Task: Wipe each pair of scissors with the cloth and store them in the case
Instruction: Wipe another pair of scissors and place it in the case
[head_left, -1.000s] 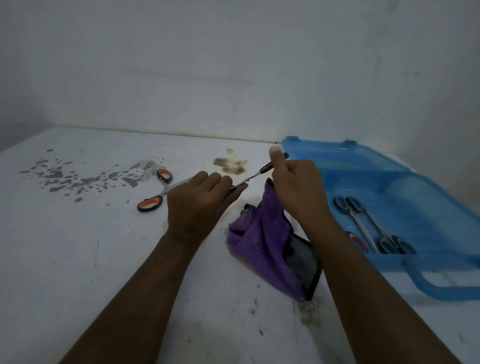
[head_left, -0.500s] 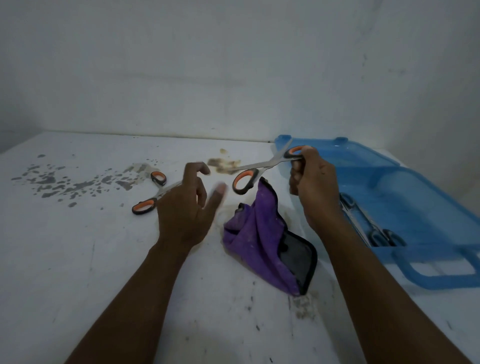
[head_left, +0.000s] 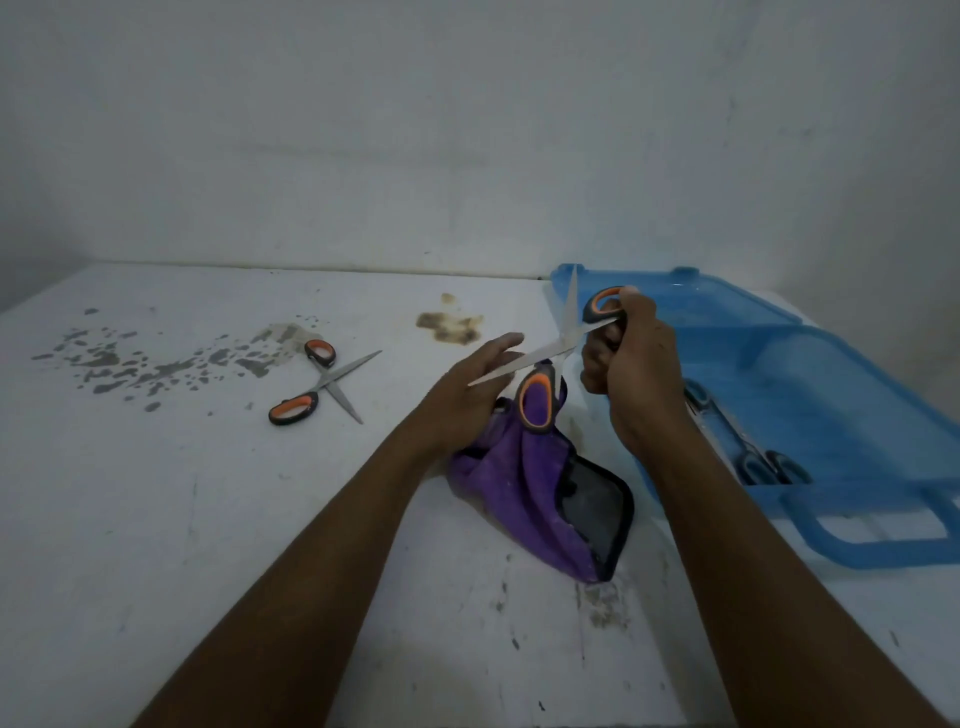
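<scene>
My right hand (head_left: 636, 369) grips the upper handle of orange-and-black scissors (head_left: 563, 343), held in the air with the blades spread wide. One blade points up. The other points left, across the fingers of my left hand (head_left: 462, 392). The left hand's fingers are straight and hold nothing, just above the crumpled purple cloth (head_left: 524, 483) on the table. The scissors' lower handle hangs in front of the cloth. A second orange-handled pair (head_left: 322, 387) lies open on the table to the left. The open blue case (head_left: 831, 395) on the right holds dark-handled scissors (head_left: 750, 447).
A black mesh piece (head_left: 592, 501) sits at the cloth's near right edge. Dark paint spots (head_left: 135, 364) and a brown stain (head_left: 449, 327) mark the white table. The wall stands close behind, and the case's handle (head_left: 872, 525) points toward me.
My left hand let go of the blade, moved right and straightened its fingers. My right hand took the scissors by the handle, raised them, and the blades swung wide apart.
</scene>
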